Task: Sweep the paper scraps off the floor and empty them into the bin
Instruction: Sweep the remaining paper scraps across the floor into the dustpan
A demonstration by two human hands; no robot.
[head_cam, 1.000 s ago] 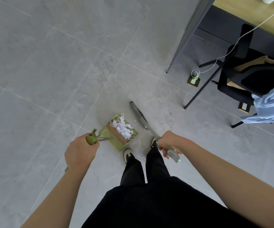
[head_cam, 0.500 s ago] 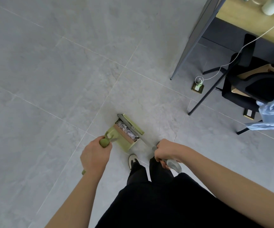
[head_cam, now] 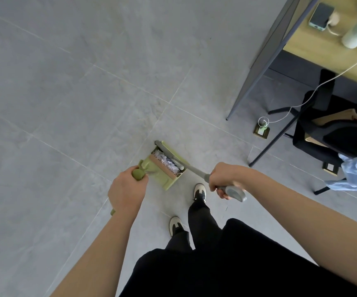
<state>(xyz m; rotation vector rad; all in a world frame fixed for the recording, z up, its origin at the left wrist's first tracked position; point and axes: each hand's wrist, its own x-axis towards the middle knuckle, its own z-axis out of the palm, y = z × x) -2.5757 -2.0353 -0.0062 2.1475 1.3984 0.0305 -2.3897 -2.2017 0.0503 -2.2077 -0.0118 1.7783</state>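
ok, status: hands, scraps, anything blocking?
Left hand grips dustpan handle; right hand grips broom. Scraps in dustpan. No bin in view.

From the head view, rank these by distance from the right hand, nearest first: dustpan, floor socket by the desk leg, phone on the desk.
From the right hand:
1. Dustpan, just to its left, on the floor.
2. Floor socket, ahead and to the right, by the desk leg.
3. Phone, far ahead and right, up on the desk.

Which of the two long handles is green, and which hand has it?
The dustpan handle, held by the left hand. The other, the broom handle, is grey and held by the right hand.
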